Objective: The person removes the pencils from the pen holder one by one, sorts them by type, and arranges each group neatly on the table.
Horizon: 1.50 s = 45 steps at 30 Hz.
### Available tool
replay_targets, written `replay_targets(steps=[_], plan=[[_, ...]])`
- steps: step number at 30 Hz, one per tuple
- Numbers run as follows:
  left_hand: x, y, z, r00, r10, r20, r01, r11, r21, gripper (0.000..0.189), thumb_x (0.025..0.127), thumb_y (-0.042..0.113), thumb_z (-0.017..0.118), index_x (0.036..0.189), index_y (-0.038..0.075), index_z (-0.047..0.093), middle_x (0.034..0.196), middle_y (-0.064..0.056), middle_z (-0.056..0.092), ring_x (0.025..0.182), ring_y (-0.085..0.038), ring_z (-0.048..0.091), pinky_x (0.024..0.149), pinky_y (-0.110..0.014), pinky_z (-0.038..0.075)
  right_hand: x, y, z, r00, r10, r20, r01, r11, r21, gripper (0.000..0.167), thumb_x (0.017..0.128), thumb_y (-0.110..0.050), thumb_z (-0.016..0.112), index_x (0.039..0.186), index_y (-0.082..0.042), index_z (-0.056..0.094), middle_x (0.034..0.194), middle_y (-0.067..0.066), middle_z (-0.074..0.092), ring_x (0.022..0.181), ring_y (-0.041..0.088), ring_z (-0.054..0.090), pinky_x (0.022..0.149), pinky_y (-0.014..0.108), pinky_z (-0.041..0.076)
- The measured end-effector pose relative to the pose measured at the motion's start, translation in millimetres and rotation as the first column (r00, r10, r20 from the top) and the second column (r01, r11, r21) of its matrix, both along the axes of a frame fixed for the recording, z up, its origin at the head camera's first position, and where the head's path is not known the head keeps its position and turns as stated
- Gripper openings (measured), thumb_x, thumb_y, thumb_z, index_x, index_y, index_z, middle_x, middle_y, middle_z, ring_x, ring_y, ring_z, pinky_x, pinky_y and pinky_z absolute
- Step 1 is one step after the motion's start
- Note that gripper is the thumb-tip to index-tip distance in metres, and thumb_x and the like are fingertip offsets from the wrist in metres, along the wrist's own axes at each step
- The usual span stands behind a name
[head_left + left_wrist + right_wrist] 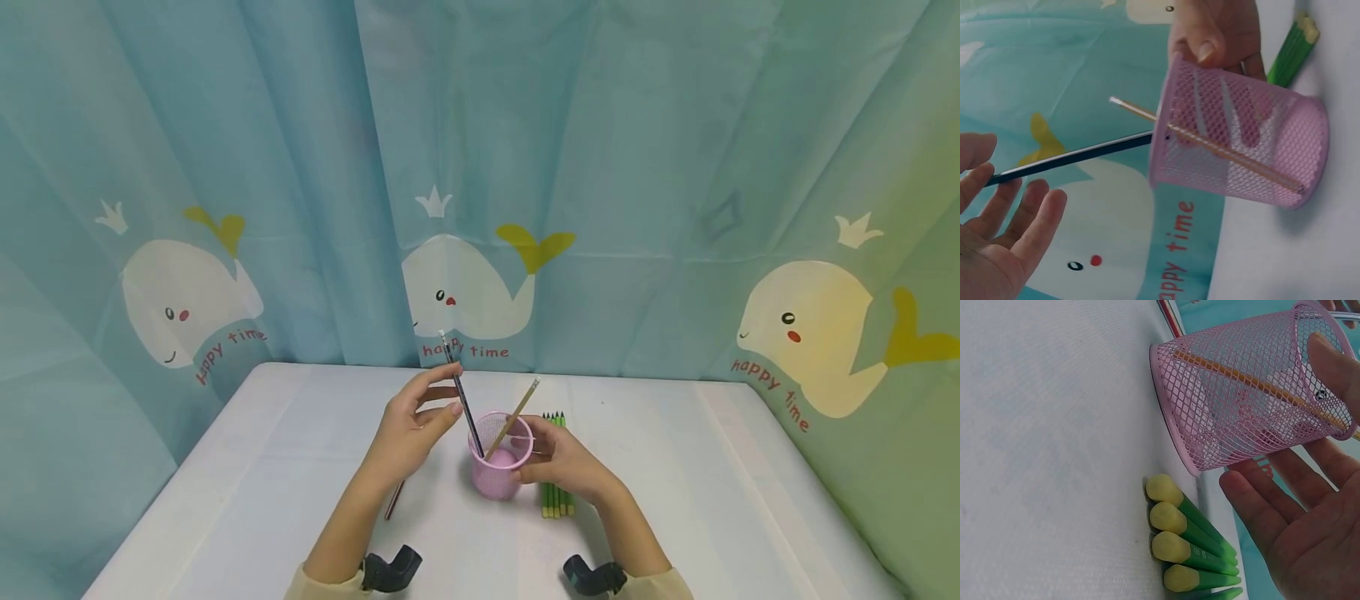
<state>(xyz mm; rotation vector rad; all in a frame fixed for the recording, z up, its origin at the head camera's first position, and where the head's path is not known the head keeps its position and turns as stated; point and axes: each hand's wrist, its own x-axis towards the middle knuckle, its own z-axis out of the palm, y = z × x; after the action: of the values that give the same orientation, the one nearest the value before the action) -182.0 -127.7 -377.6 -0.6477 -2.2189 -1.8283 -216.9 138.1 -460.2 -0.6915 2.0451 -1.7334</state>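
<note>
My left hand (405,437) pinches a dark pencil (465,404) near its upper end, between thumb and fingers. The pencil leans, its lower end just inside the mouth of a pink mesh pencil cup (497,485). Around the cup's right side, near the rim, curves my right hand (570,462), thumb in front and fingers behind. A yellow-brown pencil (1235,156) slants inside the cup, visible through the mesh; its upper end sticks out past the rim. The cup stands on the white table.
To the right of the cup lies a row of several green pencils (556,500) with yellowish ends, partly under my right hand. A dark red pencil (393,502) lies left of the cup, partly hidden by my left arm. A whale-print curtain (637,208) hangs behind the table (675,500).
</note>
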Motion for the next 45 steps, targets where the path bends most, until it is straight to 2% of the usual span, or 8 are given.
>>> replay_targets(steps=[5,9,16,24,29,34,40,45], plan=[[2.4,-5.3,5.8,1.0,0.009,-0.012,-0.009,1.0,0.02,0.048,0.095,0.012,0.068,0.14,0.018,0.054,0.142,-0.004,0.055,0.122,-0.026,0.059,0.095,-0.027,0.055,0.5,0.0,0.0,1.0,0.007,-0.003,-0.007,1.0,-0.003,0.074,0.081,-0.005,0.079,0.146,-0.002,0.043,0.141,0.023,0.054,0.128,0.044,0.052,0.103,0.037,0.052],[3.8,-10.6,9.8,1.0,0.022,-0.019,-0.022,1.0,-0.009,0.049,0.093,0.012,0.07,0.139,0.017,0.055,0.139,-0.001,0.057,0.12,-0.025,0.06,0.095,-0.026,0.055,0.8,-0.6,1.9,1.0,0.018,0.009,-0.018,0.999,-0.026,0.075,0.081,-0.003,0.078,0.146,0.001,0.041,0.143,0.027,0.05,0.13,0.046,0.051,0.101,0.034,0.053],[2.5,-19.4,11.5,0.999,0.039,-0.011,-0.039,0.998,-0.047,0.044,0.092,0.01,0.072,0.133,0.016,0.059,0.134,-0.004,0.06,0.112,-0.023,0.063,0.089,-0.027,0.058,0.6,-1.1,1.9,1.0,0.028,0.006,-0.028,0.999,-0.037,0.074,0.081,-0.003,0.077,0.145,0.003,0.041,0.141,0.028,0.051,0.129,0.049,0.05,0.098,0.027,0.053],[0.0,-32.6,14.6,0.996,0.087,0.006,-0.086,0.994,-0.067,0.039,0.092,0.01,0.071,0.129,0.017,0.061,0.13,0.0,0.062,0.106,-0.021,0.063,0.082,-0.025,0.059,-0.7,-0.4,1.1,0.999,0.041,0.01,-0.041,0.997,-0.063,0.074,0.08,0.0,0.077,0.145,0.001,0.042,0.142,0.027,0.05,0.13,0.05,0.048,0.098,0.027,0.053],[-1.6,-42.8,14.0,0.994,0.106,0.008,-0.105,0.992,-0.072,0.039,0.092,0.006,0.07,0.129,0.015,0.061,0.13,-0.004,0.062,0.104,-0.023,0.062,0.082,-0.024,0.059,-0.3,-0.3,0.3,0.999,0.038,0.005,-0.038,0.998,-0.049,0.074,0.081,-0.002,0.077,0.146,0.002,0.041,0.146,0.027,0.047,0.132,0.049,0.047,0.099,0.028,0.053],[-5.6,-52.8,12.2,0.995,0.098,0.005,-0.097,0.992,-0.082,0.039,0.093,0.006,0.069,0.13,0.01,0.059,0.129,-0.01,0.062,0.104,-0.026,0.063,0.081,-0.024,0.059,-0.1,-0.5,1.0,1.0,0.029,-0.002,-0.029,0.999,-0.032,0.074,0.082,-0.004,0.077,0.146,0.0,0.042,0.146,0.026,0.048,0.131,0.048,0.048,0.099,0.028,0.053],[-10.2,-62.7,9.2,0.991,0.126,0.032,-0.122,0.986,-0.11,0.042,0.094,0.008,0.068,0.134,0.015,0.056,0.13,-0.009,0.06,0.106,-0.027,0.062,0.081,-0.025,0.059,-0.4,-0.3,2.1,1.0,0.017,0.006,-0.017,1.0,-0.019,0.076,0.08,-0.003,0.078,0.147,-0.001,0.041,0.143,0.026,0.05,0.13,0.047,0.05,0.098,0.027,0.052],[-12.3,-67.7,6.0,0.989,0.138,0.047,-0.132,0.985,-0.111,0.049,0.094,0.004,0.067,0.139,0.014,0.049,0.13,-0.013,0.061,0.105,-0.03,0.062,0.081,-0.026,0.058,0.3,-0.4,0.5,1.0,0.016,0.01,-0.015,1.0,-0.016,0.077,0.081,-0.003,0.078,0.147,0.001,0.039,0.145,0.027,0.049,0.13,0.046,0.051,0.1,0.032,0.053]])
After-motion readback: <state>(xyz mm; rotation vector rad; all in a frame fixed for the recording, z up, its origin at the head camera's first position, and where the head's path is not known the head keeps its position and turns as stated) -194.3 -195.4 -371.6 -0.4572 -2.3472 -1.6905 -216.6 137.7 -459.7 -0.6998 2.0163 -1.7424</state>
